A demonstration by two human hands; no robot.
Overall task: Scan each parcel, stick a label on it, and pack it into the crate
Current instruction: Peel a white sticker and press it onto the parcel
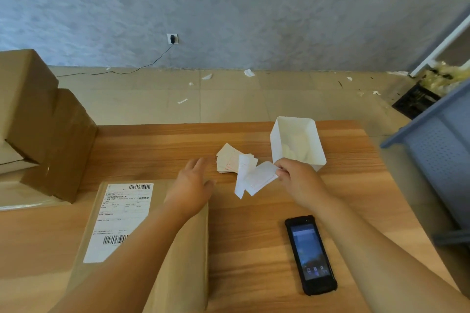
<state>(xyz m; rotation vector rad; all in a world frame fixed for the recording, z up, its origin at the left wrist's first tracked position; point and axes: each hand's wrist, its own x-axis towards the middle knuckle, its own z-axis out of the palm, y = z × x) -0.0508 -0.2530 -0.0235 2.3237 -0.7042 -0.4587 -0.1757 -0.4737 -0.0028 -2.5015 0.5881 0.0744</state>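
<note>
While pinching a label (262, 178) in right hand (298, 176), left hand (192, 184) spread above parcel (189, 262); labelling step, likely; next, press onto its bare face.

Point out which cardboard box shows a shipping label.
The flat parcel under the left forearm; its barcode label faces up. The stacked boxes at left show bare cardboard.

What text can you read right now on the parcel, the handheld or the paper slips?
"业务类型": on the white shipping label stuck on the cardboard parcel, near the label's right edge.
Other print on that label, including its two barcodes: too small to read.
Screen of the handheld scanner: lit but blurred, nothing readable.
Slip pinched by the right hand, and the pile of slips: red print, too blurred to read.
</note>
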